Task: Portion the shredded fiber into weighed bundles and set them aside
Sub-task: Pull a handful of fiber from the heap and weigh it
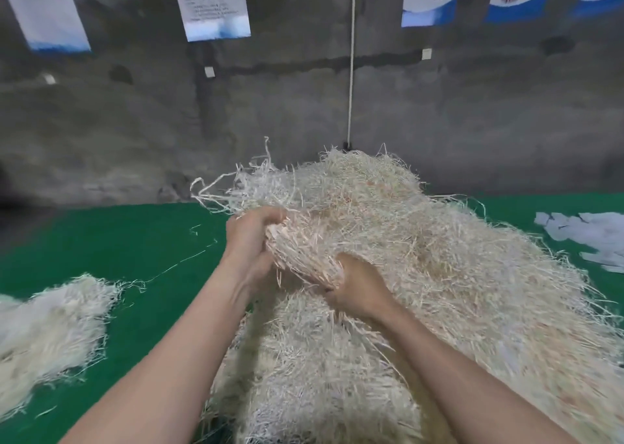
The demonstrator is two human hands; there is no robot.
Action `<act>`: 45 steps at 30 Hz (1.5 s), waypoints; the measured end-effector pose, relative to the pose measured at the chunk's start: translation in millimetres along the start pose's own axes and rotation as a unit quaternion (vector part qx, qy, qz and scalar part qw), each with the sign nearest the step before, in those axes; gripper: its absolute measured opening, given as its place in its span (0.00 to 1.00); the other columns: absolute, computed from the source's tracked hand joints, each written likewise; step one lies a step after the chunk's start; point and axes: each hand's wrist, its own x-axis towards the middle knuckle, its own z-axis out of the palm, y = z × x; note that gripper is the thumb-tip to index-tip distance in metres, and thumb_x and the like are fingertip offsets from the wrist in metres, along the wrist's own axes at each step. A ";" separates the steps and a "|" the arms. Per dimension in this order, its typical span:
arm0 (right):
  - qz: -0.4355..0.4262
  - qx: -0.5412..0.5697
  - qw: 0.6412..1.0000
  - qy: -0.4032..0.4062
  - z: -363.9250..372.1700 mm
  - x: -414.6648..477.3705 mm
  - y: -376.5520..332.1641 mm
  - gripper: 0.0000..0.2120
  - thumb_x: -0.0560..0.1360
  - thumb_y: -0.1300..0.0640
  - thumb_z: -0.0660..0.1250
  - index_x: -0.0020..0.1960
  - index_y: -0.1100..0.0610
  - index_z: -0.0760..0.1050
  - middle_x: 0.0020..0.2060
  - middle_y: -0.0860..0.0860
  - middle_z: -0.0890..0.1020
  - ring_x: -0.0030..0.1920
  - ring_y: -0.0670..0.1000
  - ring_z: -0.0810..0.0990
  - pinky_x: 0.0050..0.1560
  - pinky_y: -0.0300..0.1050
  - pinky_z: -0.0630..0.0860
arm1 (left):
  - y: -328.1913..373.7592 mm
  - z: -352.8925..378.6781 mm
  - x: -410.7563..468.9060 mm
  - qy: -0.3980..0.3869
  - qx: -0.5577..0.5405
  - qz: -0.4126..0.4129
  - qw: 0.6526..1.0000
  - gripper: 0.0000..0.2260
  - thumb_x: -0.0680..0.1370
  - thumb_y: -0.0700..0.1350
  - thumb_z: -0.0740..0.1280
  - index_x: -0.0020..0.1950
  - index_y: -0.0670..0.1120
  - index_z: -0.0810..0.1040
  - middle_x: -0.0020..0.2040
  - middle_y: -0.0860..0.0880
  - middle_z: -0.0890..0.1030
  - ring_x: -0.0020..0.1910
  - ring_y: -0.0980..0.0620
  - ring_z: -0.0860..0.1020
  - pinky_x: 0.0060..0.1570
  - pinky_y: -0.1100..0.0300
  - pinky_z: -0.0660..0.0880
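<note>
Grey concrete wall (pixel 101 122) runs along the far edge of the green desk (pixel 135 241). Open green strip between centre and left. Main shredded fiber pile (pixel 439 274) covers centre to right and runs past the bottom of view. Smaller fiber bundle (pixel 50 325) sits apart at the left edge, a few loose strands trailing toward the pile. White paper scraps (pixel 591 237) far right, near the pile's fringe. Both hands curl round one clump (pixel 304 251) at the pile's left side: left hand (pixel 248 241) grips its upper end, right hand (pixel 358 288) its lower end. Thin rope (pixel 351 72) hangs down the wall behind the pile.
</note>
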 end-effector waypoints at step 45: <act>-0.085 -0.237 0.956 0.150 -21.8 -49.2 44.2 0.18 0.70 0.69 0.66 0.52 0.49 0.75 0.55 0.50 0.79 0.49 0.54 0.76 0.58 0.49 0.73 | -37.2 -25.5 23.1 -0.037 0.798 0.278 0.533 0.18 0.73 0.36 0.66 0.62 0.46 0.73 0.51 0.44 0.73 0.42 0.49 0.72 0.43 0.58 0.74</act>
